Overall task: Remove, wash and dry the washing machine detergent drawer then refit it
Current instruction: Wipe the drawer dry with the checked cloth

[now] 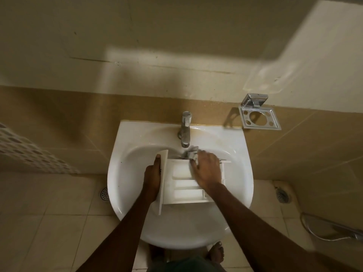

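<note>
The white detergent drawer lies inside the white sink, its front panel on the left and standing on edge. My left hand grips that front panel from the left side. My right hand rests on top of the drawer's far compartments, fingers spread and blurred. A small grey piece shows just beyond its fingertips, under the tap; whether the hand holds it is unclear.
A chrome soap and brush holder is fixed to the tiled wall at the right. Floor drains lie on both sides of the sink. A hose runs along the floor at the right. My bare foot stands below the sink.
</note>
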